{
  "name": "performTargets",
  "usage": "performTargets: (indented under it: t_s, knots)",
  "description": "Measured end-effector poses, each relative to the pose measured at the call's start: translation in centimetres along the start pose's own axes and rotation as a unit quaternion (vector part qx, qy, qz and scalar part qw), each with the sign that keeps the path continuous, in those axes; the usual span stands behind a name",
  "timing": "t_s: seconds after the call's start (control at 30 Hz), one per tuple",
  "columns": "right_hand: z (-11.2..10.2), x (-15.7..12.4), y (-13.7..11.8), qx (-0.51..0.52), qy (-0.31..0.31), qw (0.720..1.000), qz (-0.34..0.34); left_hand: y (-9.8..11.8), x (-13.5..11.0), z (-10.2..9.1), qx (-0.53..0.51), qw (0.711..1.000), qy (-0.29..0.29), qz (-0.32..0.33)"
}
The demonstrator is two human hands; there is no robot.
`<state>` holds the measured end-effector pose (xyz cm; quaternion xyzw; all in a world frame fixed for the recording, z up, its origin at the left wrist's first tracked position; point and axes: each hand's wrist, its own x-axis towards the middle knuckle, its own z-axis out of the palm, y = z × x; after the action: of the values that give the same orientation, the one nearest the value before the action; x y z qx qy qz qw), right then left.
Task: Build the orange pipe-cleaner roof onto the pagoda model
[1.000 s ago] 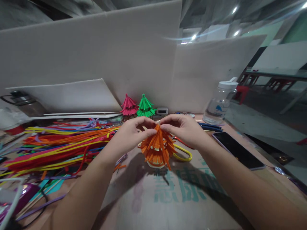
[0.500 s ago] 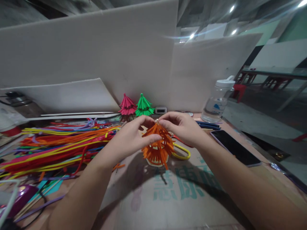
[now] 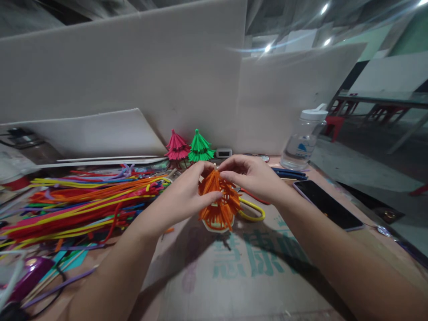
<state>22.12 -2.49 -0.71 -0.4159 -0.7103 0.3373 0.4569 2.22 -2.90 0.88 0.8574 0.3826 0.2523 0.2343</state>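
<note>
An orange pipe-cleaner tree (image 3: 219, 209) stands in the middle of the table on a pale many-sided base. My left hand (image 3: 192, 189) is curled around its left side, thumb across the front and fingertips near the top. From the right, my right hand (image 3: 252, 178) pinches at the tree's upper tier close to its tip. A pale stick end (image 3: 215, 166) shows at the top between the fingers. Yellow-handled pliers or scissors (image 3: 252, 210) lie just right of the tree, partly hidden by it and my right hand.
Loose pipe cleaners (image 3: 83, 200) lie heaped at left. Pink (image 3: 177, 146) and green (image 3: 199, 147) trees stand behind, beside a small display device (image 3: 224, 153). A water bottle (image 3: 301, 140) and phone (image 3: 327, 205) are at right. White boards (image 3: 167, 80) wall off the back.
The orange strands have shifted; a long one that stuck out low at the front now sits closer in. My fingers stay at the top, slightly repositioned.
</note>
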Motion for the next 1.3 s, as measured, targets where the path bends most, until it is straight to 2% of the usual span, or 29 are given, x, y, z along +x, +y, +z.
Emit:
performTargets:
  t_s: [0.2, 0.33, 0.43, 0.5, 0.57, 0.73, 0.87, 1.07, 1.13, 1.23, 1.3]
  knots:
    - [-0.2, 0.1, 0.1, 0.008, -0.004, 1.000, -0.001, 0.1, 0.1, -0.2, -0.029, 0.999, -0.004, -0.020]
    - [-1.3, 0.1, -0.1, 0.000, 0.029, 0.999, -0.025, -0.7, 0.3, -0.7, -0.045, 0.999, -0.012, -0.025]
    - [-2.6, -0.1, -0.4, -0.071, 0.070, 0.994, -0.037, -1.2, 0.5, -1.1, -0.027, 0.998, 0.051, -0.019]
    - [-3.3, -0.2, -0.6, -0.117, 0.075, 0.990, -0.033, -1.2, 0.6, -1.3, -0.010, 0.994, 0.106, -0.031]
    - [-3.6, -0.3, -0.7, -0.141, 0.051, 0.988, -0.025, -0.9, 0.7, -1.4, 0.009, 0.989, 0.138, -0.057]
    - [-3.4, -0.3, -0.7, -0.139, -0.066, 0.987, -0.033, -0.5, 0.9, -1.4, 0.008, 0.980, 0.165, -0.111]
    - [-2.8, -0.3, -0.3, -0.122, -0.084, 0.988, -0.032, -0.9, 0.9, -1.0, -0.037, 0.978, 0.168, -0.116]
    - [-2.7, -1.2, 0.1, -0.143, -0.016, 0.989, -0.042, -1.6, 0.9, -0.8, -0.165, 0.974, 0.139, -0.075]
    - [-3.0, -1.6, -0.2, -0.145, 0.014, 0.988, -0.052, -1.6, 0.8, -0.9, -0.185, 0.970, 0.149, -0.059]
    - [-3.3, -2.2, -1.0, -0.112, 0.063, 0.988, -0.089, -0.7, 0.2, -1.2, -0.117, 0.974, 0.192, -0.031]
    - [-3.1, -2.7, -1.6, -0.103, 0.088, 0.981, -0.140, 0.3, -0.4, -1.3, -0.077, 0.976, 0.201, 0.011]
